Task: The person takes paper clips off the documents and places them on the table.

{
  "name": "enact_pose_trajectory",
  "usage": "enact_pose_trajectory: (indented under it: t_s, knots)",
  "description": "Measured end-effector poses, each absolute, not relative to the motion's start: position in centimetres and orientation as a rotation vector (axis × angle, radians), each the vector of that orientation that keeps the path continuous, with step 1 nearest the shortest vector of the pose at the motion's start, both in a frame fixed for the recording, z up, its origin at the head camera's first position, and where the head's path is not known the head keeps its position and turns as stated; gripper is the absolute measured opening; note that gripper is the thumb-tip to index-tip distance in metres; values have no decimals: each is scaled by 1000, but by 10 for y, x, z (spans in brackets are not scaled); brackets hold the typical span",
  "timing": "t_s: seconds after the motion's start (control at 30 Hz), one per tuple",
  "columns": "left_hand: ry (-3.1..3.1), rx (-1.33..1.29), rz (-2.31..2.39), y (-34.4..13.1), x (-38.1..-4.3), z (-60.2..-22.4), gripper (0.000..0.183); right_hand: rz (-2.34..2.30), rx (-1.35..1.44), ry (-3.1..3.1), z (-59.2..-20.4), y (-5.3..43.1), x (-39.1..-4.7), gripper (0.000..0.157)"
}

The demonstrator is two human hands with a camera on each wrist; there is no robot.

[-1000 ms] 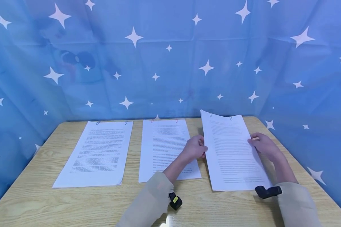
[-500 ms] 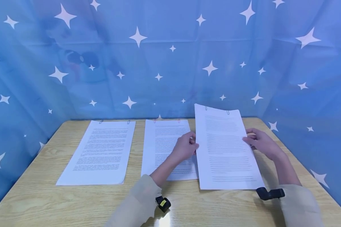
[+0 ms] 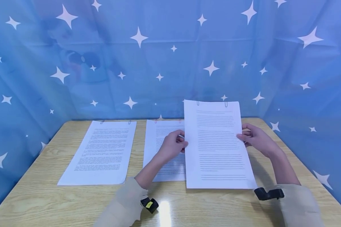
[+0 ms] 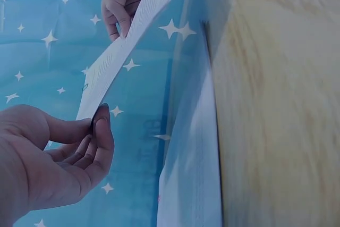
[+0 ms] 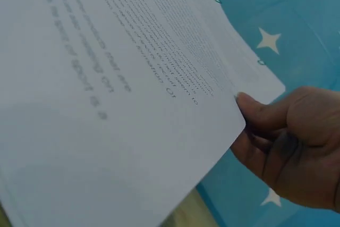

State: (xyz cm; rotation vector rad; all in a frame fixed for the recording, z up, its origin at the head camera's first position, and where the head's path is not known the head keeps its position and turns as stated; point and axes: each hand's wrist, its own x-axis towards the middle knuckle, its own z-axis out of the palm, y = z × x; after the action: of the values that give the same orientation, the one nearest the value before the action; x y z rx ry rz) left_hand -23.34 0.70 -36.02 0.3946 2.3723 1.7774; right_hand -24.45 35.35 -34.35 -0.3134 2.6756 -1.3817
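Note:
A clipped stack of printed paper (image 3: 220, 148) is raised off the table, its top edge against the curtain and two dark paper clips along that edge. My left hand (image 3: 171, 146) pinches its left edge between thumb and fingers. On the opposite side, my right hand (image 3: 258, 140) pinches the right edge, thumb in front. Seen from the right wrist, the paper (image 5: 133, 104) bows slightly and a green-looking clip (image 5: 261, 62) sits at its top. Behind the left hand lies a second stack (image 3: 150, 157) with red clips, partly covered by the raised one.
A third stack (image 3: 99, 151) with two dark clips lies flat on the left of the wooden table (image 3: 59, 205). The blue star-patterned curtain (image 3: 170, 63) hangs behind the table and along both sides.
Both hands have carried the paper stack leftward and higher, so it now overlaps the middle stack in view. It has also turned more upright. The left stack stays put.

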Motion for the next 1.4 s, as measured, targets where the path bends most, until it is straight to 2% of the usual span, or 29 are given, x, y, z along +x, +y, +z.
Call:
enact_pose_trajectory:
  t_s: [0.4, 1.07, 1.4]
  knots:
    - [2429, 377, 1779, -33, -229, -351, 20, -1474, -547, 2543, -332, 325, -243, 35]
    - [2475, 386, 1833, -93, -208, -349, 15, -1522, -759, 2515, -325, 276, -237, 22]
    - [2494, 362, 1793, -115, -199, -352, 18, -1474, -773, 2521, -328, 257, -235, 19]
